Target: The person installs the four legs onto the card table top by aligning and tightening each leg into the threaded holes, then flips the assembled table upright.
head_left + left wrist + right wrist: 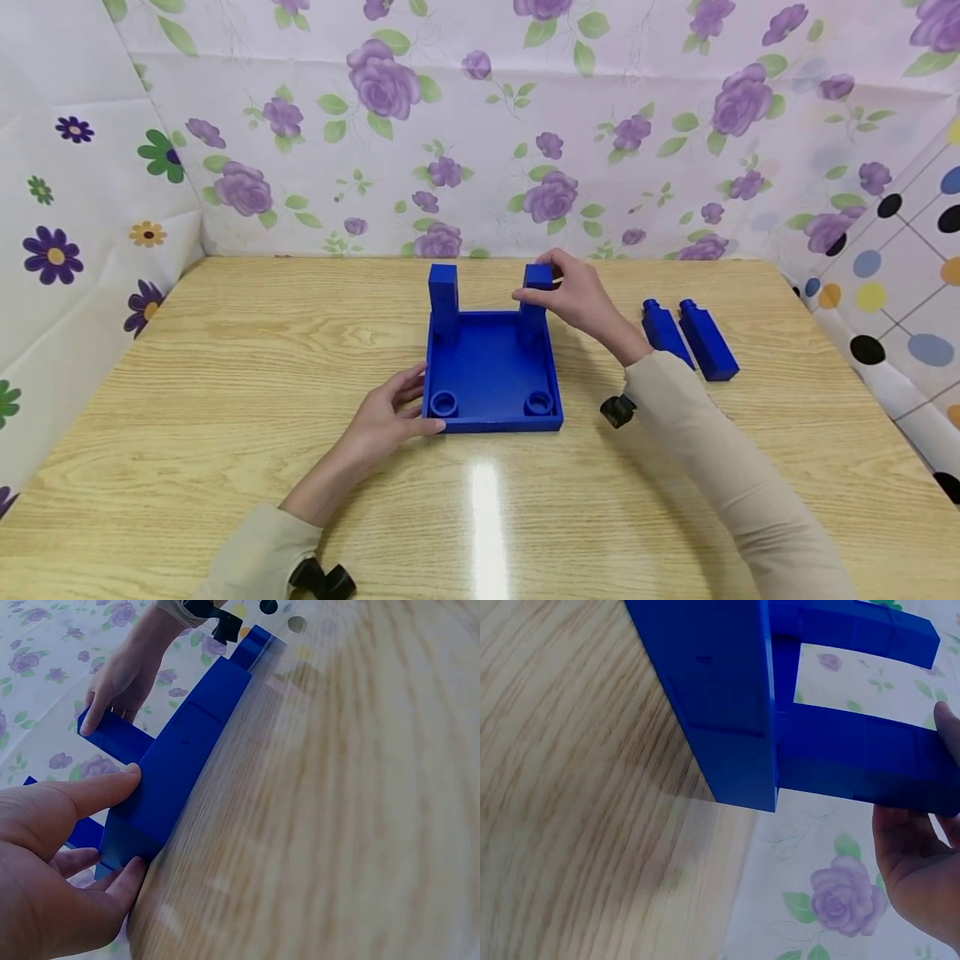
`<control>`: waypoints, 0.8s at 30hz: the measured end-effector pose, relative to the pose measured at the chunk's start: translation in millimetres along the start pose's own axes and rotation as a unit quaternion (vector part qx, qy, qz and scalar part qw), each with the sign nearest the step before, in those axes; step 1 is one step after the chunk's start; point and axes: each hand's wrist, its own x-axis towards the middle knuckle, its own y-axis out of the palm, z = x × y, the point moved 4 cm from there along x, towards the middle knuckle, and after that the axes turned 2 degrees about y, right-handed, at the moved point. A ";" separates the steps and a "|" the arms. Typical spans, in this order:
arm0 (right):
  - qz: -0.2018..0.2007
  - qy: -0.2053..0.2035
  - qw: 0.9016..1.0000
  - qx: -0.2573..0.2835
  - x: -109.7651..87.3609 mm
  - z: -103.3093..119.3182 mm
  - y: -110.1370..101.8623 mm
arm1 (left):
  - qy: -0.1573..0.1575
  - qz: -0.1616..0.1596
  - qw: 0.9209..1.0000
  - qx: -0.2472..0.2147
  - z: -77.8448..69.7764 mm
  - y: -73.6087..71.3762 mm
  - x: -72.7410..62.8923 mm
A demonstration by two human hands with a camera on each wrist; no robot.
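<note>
Fingers of your right hand [577, 300] pinch the top of the upright peg [535, 302] in the tray's [491, 421] far right corner, its long axis vertical. Your left hand [390, 417], fingers relaxed, braces the tray's near left corner at the table's [225, 350] middle.

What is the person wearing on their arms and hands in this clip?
Both hands, the left hand and the right hand, are bare. Long beige sleeves cover both arms to the wrists. A small black camera unit sits at each wrist.
</note>
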 end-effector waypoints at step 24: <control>0.218 -0.048 0.931 0.289 8.0 -11.9 -18.7 | -0.002 0.002 1.000 0.000 -0.2 -0.2 -1.0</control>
